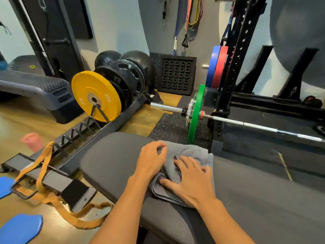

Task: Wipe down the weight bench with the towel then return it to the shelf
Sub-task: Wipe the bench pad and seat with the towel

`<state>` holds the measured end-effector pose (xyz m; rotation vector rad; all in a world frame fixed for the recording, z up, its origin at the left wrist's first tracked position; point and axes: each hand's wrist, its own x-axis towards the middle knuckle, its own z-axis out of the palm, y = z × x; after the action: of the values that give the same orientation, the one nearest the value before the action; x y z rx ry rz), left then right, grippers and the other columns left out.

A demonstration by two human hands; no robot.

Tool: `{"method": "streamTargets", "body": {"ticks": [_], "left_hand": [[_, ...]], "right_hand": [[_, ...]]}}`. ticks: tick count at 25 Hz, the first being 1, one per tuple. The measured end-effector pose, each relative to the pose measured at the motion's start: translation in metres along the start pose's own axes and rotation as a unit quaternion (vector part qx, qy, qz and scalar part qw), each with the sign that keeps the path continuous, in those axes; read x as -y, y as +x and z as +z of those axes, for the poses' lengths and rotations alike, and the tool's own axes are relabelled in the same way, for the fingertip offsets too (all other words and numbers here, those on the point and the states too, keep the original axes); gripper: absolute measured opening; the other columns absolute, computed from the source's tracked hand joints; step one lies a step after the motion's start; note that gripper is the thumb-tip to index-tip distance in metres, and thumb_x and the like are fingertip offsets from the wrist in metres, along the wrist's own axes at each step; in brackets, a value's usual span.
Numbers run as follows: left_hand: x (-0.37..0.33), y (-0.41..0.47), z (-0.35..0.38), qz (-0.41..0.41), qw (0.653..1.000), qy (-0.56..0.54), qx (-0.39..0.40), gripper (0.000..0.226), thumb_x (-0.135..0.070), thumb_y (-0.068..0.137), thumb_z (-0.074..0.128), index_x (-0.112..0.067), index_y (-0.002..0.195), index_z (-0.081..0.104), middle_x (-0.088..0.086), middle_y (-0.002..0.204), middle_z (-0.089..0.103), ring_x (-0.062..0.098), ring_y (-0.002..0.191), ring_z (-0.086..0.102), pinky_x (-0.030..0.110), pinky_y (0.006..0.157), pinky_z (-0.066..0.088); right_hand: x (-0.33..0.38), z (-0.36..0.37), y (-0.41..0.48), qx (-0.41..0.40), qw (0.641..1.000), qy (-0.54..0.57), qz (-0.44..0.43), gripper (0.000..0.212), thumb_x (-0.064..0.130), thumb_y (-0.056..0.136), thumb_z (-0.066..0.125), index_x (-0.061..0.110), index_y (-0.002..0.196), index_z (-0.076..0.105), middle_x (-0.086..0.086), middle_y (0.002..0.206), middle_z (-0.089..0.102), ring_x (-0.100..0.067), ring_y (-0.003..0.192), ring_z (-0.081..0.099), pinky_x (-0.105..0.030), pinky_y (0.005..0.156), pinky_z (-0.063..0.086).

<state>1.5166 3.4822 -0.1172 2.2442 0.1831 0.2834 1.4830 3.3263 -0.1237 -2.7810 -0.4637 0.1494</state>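
Observation:
A grey towel [189,152] lies bunched on the far end of the dark grey padded weight bench [112,159]. My left hand [152,160] rests on the towel's left edge, fingers curled into the cloth. My right hand [190,180] lies flat on the towel with its fingers spread, pressing it onto the pad. Part of the towel is hidden under both hands. No shelf is in view.
A barbell [228,119] with a green plate [196,113] lies just beyond the bench, by a black rack [233,55]. To the left, a plate rack [84,131] holds a yellow plate [95,96]. An orange strap [44,166] and blue pads [21,228] lie on the floor.

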Motion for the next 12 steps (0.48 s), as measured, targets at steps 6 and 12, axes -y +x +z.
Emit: {"method": "streamTargets", "body": {"ticks": [6,12], "left_hand": [[0.078,0.03,-0.057,-0.034,0.998,0.047,-0.006,0.023,-0.019,0.09,0.053,-0.025,0.101,0.073,-0.002,0.118,0.068,0.018,0.115,0.057,0.024,0.092,0.037],[0.109,0.062,-0.086,-0.056,0.997,-0.05,-0.002,0.029,-0.027,0.093,0.044,-0.023,0.1,0.072,0.004,0.113,0.07,0.02,0.109,0.063,0.033,0.097,0.044]], "right_hand": [[0.01,0.014,0.012,-0.017,0.995,-0.078,0.052,0.103,0.092,0.066,0.01,0.039,0.154,0.005,0.014,0.166,-0.004,-0.015,0.152,-0.011,-0.057,0.119,-0.002],[0.069,0.044,0.055,-0.004,0.996,-0.084,0.029,0.094,0.083,0.078,0.018,0.033,0.156,0.005,0.006,0.167,-0.003,-0.027,0.152,-0.008,-0.064,0.116,-0.002]]}}
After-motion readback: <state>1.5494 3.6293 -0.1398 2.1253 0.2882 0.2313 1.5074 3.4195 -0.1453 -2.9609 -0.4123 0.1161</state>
